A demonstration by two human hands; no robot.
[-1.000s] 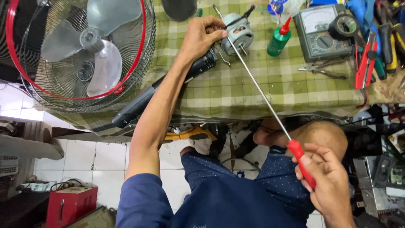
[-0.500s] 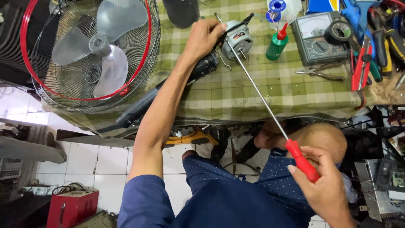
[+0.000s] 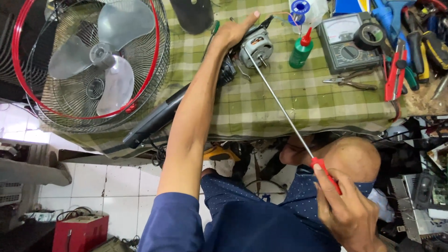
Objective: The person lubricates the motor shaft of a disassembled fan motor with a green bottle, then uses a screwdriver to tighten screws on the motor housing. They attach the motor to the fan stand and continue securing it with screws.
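1. My right hand [image 3: 347, 212] has its fingers [image 3: 333, 189] clamped round the red plastic handle of a very long, thin-shafted steel screwdriver [image 3: 284, 116], held low over my knee.
2. My left hand [image 3: 233, 30] reaches across the table; its fingers rest against the side of the small grey metal fan motor [image 3: 255, 45], with the index finger stretched out past it. I cannot tell whether they grip the motor or only steady it.
3. The screwdriver tip meets the motor's face near its short shaft. The motor sits on the green-and-cream checked cloth of the table [image 3: 298, 100], towards the far edge.
4. Just beside the motor, to the right, stands a green squeeze bottle with a red nozzle [image 3: 301, 49]. Beyond it lie a grey analogue multimeter [image 3: 347, 44] with a roll of black tape on it, a pair of needle-nose pliers [image 3: 350, 83] and a heap of red- and blue-handled tools.
5. To the left lies a wire fan guard with a red rim and clear plastic blades [image 3: 93, 60]. A long black pole [image 3: 158, 116] runs under my forearm.
6. Risks, as I judge them: so long a shaft gives me poor control, so the tip could slip off the screw and jab my left fingers or the windings. A sideways push could slide the motor into the bottle and tip it.
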